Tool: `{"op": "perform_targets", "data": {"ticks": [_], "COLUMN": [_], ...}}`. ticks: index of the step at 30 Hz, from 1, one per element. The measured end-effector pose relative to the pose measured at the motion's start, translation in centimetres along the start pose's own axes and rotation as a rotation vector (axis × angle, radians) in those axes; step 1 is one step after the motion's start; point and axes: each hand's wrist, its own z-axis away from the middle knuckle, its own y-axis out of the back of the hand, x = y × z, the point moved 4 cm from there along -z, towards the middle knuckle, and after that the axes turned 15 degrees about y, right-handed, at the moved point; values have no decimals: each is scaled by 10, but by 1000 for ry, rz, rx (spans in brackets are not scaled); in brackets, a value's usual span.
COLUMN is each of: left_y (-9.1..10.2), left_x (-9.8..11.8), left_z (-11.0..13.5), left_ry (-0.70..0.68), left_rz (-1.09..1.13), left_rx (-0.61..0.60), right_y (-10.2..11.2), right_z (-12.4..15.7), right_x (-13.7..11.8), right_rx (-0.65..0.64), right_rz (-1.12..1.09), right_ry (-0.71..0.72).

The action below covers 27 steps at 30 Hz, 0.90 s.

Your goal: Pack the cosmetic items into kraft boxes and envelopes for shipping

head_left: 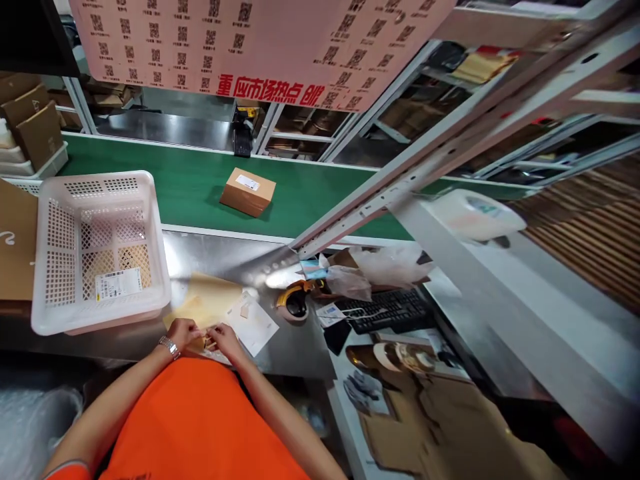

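Observation:
My left hand [184, 331], with a metal watch on the wrist, and my right hand [223, 335] meet at the near edge of a steel bench [220, 257]. Both are curled on a small item between them, too small to name. Under and just beyond the hands lies a yellow padded envelope [207, 300], with a white paper sheet [255, 325] to its right. My orange shirt fills the bottom of the view.
A white perforated basket [100, 247] holding a label stands at left. A cardboard box [248, 191] lies on the green conveyor belt [165, 180]. A tape dispenser [295, 300], keyboard [385, 310], plastic bags and flattened cardboard [425, 420] lie to the right. A slanted metal frame [425, 167] crosses overhead.

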Motion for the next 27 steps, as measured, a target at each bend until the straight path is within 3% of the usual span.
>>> {"op": "perform_targets", "data": {"ticks": [8,12,15,18,20,23,27], "left_y": [21,28,19,1,-11,-28,-39], "left_x": [8,25,37,42,42,37,30], "left_z": [-4,-1,-3,-13,-22,-29,-27], "left_ry": [39,-84,-141,-102,-62,-19,-3], "left_rz": [40,-59,-196,-293,-318,-339,-361], "left_rx": [180,290,301,271,230,166,131], "right_y": [28,52,89,135,156,168,170], "right_z": [-9,-9,-9,-6,-5,-8,-17], "right_x": [6,9,15,28,36,45,45], "right_rx": [18,32,140,332,395,361,302], "right_rz": [122,212,308,445,597,820,937], "right_ry": [113,168,175,117,61,-9,-95]}}
